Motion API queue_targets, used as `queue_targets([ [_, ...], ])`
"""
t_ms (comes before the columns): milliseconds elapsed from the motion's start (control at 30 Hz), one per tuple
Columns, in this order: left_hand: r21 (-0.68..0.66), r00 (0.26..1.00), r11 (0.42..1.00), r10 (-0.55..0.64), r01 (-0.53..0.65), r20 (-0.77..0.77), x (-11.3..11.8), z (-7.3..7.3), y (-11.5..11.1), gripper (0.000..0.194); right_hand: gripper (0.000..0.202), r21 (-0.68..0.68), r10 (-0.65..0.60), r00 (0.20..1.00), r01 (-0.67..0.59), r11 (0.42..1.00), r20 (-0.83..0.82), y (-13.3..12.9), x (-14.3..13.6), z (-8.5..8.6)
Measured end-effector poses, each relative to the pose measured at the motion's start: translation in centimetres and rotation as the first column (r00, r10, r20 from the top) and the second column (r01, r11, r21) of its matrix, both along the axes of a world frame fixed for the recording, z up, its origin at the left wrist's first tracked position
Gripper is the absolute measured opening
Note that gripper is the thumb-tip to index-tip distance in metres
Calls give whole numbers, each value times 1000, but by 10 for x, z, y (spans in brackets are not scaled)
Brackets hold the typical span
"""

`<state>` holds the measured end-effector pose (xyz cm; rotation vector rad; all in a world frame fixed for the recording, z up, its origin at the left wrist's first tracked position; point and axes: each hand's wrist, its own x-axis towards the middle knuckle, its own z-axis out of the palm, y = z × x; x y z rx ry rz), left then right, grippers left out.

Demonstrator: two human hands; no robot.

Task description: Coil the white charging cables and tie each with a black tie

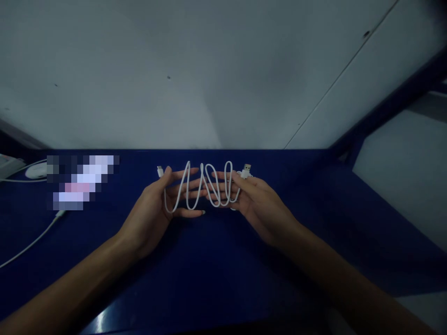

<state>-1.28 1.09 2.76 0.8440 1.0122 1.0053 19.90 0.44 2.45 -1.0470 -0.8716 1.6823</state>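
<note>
A white USB cable [190,209] lies in zigzag loops across the fingers of both hands. My left hand [153,204] has its thumb pressed on the cable near the small metal-tipped plug [160,171], with the other fingers stretched out beneath the loops. At the other end, my right hand [260,200] clamps the cable under its thumb beside the larger USB-A plug [246,169]. Its fingers reach left behind the loops, and the fingertips of both hands meet or overlap in the middle. A few cable strands behind the right hand are partly hidden.
Below the hands is a dark blue tabletop [209,274], backed by a pale grey panel [181,93]. To the left lies a lit, pixelated device [87,179] with a white cord [35,247] plugged in. A white mouse-like object [36,170] sits beyond it.
</note>
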Motion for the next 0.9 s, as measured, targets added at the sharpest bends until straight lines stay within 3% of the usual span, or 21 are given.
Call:
queue_targets([
  [433,4,997,1000,7,-7,-81,0,0,1,47,28,-41,-20,1000,19,999,-19,-1,-2,2],
  [900,-71,984,996,-38,52,174,2,-4,1,48,31,-41,-43,999,43,998,-7,0,-3,0],
])
